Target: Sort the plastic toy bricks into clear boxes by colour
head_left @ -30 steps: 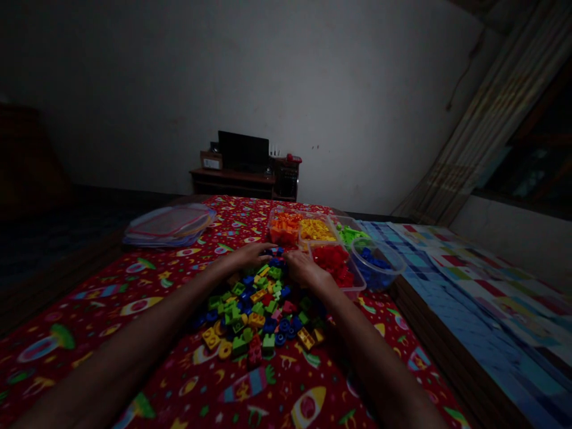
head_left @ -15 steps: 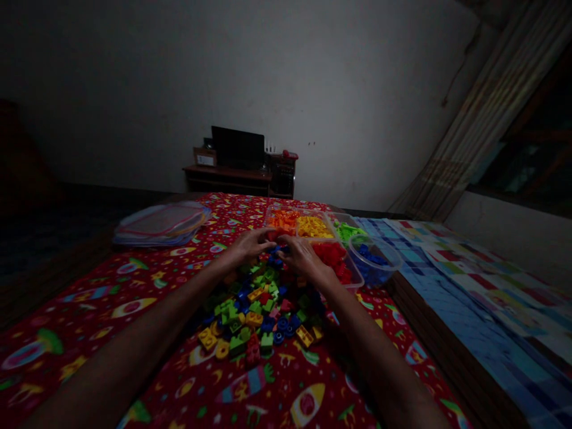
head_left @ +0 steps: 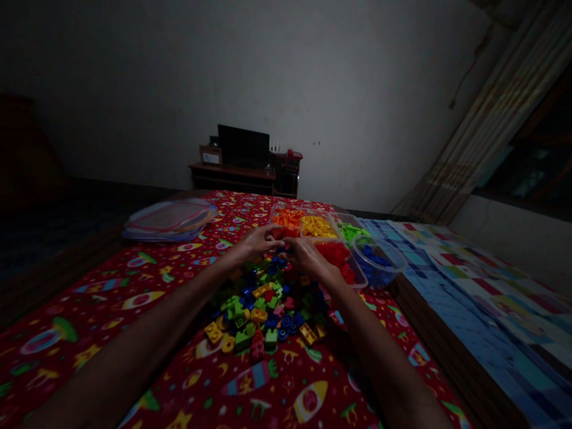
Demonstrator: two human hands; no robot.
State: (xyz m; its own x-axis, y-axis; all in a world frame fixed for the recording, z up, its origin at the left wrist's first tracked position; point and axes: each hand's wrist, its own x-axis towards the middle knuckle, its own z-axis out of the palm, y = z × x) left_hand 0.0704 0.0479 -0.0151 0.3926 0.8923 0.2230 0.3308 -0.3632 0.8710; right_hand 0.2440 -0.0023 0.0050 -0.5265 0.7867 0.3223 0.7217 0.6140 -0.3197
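Both of my hands meet over the far end of a heap of plastic toy building bricks [head_left: 263, 310] in green, yellow, blue and red. My left hand [head_left: 259, 243] has its thumb and fingers closed around what looks like a red toy brick [head_left: 280, 233]. Close against it, my right hand [head_left: 304, 255] has its fingers bent in towards the left fingertips. What the right fingers hold, if anything, is hidden in the dim light. Just beyond the hands stand clear containers of sorted pieces: orange bricks [head_left: 288, 219], yellow bricks [head_left: 316, 227] and red bricks [head_left: 335, 257].
Green bricks [head_left: 351, 232] fill another clear box. Blue bricks [head_left: 374, 256] lie in a round tub [head_left: 399, 262] at the right. Several stacked lids [head_left: 167, 220] rest at the left on the red patterned cloth [head_left: 241, 381]. A monitor [head_left: 243, 147] stands by the far wall.
The view has shifted slightly, so the scene sits a little further right. My hands stay together over the heap, the right fingertips slightly nearer the left ones.
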